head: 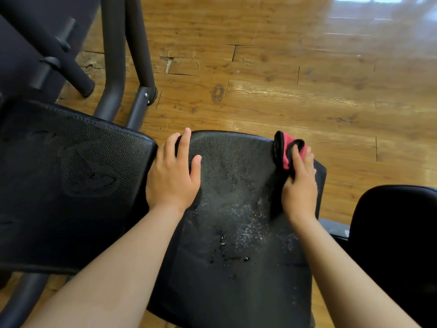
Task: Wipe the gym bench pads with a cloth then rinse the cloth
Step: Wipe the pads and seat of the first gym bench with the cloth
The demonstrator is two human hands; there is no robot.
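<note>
Black grained vinyl covers the pad point(236, 209), and droplets point(246, 233) bead on it just behind both sets of fingers. The left hand point(172, 176) lies flat at the far left corner, its fingers straight and slightly spread and its index tip at the far edge. The right hand point(300, 185) grips the folded cloth point(283, 150), red with a black border, with its thumb tucked into the fold and its fingers pressing it onto the far right corner. A second pad point(71, 174) sits just left of the left fingers. A wood floor point(283, 91) lies beyond the fingertips.
</note>
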